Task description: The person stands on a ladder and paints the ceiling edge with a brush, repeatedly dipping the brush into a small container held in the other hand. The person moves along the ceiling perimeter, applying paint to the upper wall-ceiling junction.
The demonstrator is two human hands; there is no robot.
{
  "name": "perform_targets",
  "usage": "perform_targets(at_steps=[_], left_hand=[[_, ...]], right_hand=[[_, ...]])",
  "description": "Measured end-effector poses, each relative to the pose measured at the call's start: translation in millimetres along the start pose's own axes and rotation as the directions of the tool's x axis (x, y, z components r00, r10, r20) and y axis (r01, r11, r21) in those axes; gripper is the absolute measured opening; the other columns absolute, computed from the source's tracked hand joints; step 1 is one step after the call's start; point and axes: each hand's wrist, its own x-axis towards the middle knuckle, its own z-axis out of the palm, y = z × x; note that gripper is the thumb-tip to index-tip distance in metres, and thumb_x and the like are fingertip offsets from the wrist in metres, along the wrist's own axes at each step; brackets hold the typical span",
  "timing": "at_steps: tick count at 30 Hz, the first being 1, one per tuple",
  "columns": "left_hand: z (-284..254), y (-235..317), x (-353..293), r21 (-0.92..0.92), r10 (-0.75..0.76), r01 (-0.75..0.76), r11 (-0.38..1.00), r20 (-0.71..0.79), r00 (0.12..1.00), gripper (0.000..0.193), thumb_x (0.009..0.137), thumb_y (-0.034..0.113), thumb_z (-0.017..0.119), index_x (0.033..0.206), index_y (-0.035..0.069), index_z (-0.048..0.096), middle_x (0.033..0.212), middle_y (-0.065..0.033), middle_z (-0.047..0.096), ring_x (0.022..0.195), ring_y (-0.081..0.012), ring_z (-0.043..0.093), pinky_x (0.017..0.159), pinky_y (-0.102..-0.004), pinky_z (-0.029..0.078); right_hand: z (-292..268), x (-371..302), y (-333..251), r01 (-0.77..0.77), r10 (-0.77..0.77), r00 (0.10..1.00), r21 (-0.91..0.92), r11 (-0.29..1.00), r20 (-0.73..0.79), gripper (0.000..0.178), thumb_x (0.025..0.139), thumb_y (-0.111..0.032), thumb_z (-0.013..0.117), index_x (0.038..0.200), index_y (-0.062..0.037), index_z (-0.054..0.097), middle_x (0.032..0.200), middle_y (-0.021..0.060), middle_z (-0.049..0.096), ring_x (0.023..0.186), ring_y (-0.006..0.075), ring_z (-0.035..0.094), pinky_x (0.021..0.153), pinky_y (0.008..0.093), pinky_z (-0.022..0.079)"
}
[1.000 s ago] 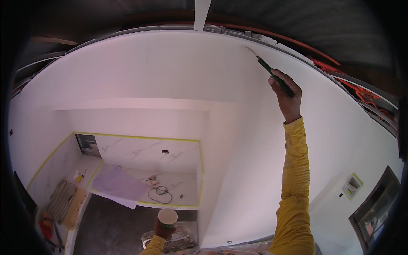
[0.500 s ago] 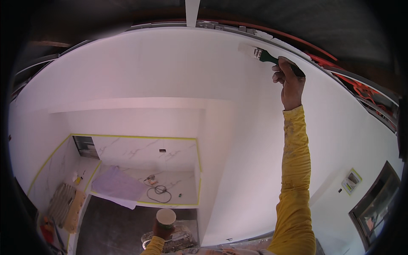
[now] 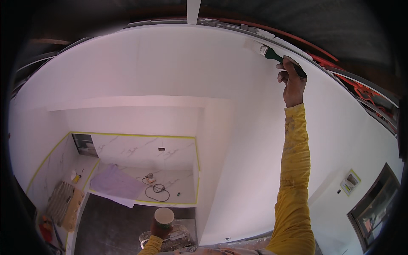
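Note:
My right hand (image 3: 294,85), arm raised high in a yellow sleeve, is closed round the dark green handle of a paintbrush (image 3: 274,55). The brush's white, paint-covered bristles touch the white wall (image 3: 182,63) near its top edge, where a slightly greyer patch shows beside them. Low in the view, my left hand (image 3: 159,229) is wrapped round a cup (image 3: 164,216) with a pale, whitish top surface; whether that is paint inside or a lid I cannot tell.
Grey metal framing and red conduit (image 3: 357,87) run above the wall. Below left is a marble-look counter (image 3: 178,176) edged with yellow-green tape, holding a pale cloth (image 3: 114,185) and a corded tool (image 3: 149,178). A paint-spattered platform (image 3: 180,238) lies beneath me. A window (image 3: 374,208) stands right.
The brush and my right hand have shifted slightly to the right along the top of the wall. My left hand still holds the cup, nearly in place.

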Motion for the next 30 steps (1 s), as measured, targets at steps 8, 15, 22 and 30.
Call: perform_targets(at_steps=[8, 15, 22, 30], left_hand=[[2, -4, -2, -0.070, -0.046, 0.048, 0.996, 0.019, 0.999, 0.081, 0.060, 0.023, 0.091, 0.126, 0.009, 0.046, 0.113, -0.0114, 0.068, 0.103, -0.0254, 0.068, 0.088, -0.0396, 0.056], [-1, -8, 0, -0.048, -0.047, 0.048, 0.998, 0.018, 0.999, 0.083, 0.060, 0.021, 0.092, 0.126, 0.008, 0.044, 0.114, -0.0126, 0.067, 0.105, -0.0264, 0.068, 0.090, -0.0401, 0.056], [5, -11, -1, -0.054, -0.037, 0.039, 0.998, 0.027, 0.999, 0.082, 0.061, 0.021, 0.090, 0.127, 0.007, 0.044, 0.115, -0.0134, 0.066, 0.106, -0.0271, 0.067, 0.091, -0.0402, 0.055], [5, -16, 3, -0.125, -0.013, 0.023, 0.992, 0.080, 0.997, 0.082, 0.065, 0.021, 0.088, 0.129, 0.008, 0.040, 0.119, -0.0124, 0.064, 0.110, -0.0267, 0.065, 0.093, -0.0389, 0.054]], right_hand=[[-5, 9, -4, -0.029, 0.028, 1.000, -0.109, 0.994, -0.013, 0.022, 0.087, -0.018, 0.072, 0.100, -0.0016, 0.072, 0.078, 0.0093, 0.070, 0.050, 0.0106, 0.050, 0.049, 0.0244, 0.040], [-16, 18, -8, -0.059, 0.052, 0.997, -0.132, 0.990, -0.054, 0.021, 0.085, -0.020, 0.075, 0.096, -0.0028, 0.072, 0.077, 0.0094, 0.070, 0.049, 0.0111, 0.050, 0.048, 0.0248, 0.039], [-73, 32, -9, -0.016, -0.011, 0.991, -0.196, 0.980, -0.135, 0.020, 0.085, -0.020, 0.075, 0.096, -0.0042, 0.071, 0.077, 0.0089, 0.070, 0.049, 0.0104, 0.051, 0.046, 0.0240, 0.039], [-69, 5, -26, 0.143, -0.224, 0.944, -0.314, 0.939, -0.240, 0.016, 0.086, -0.017, 0.070, 0.091, -0.0016, 0.073, 0.074, 0.0057, 0.067, 0.053, 0.0082, 0.050, 0.047, 0.0223, 0.037]])
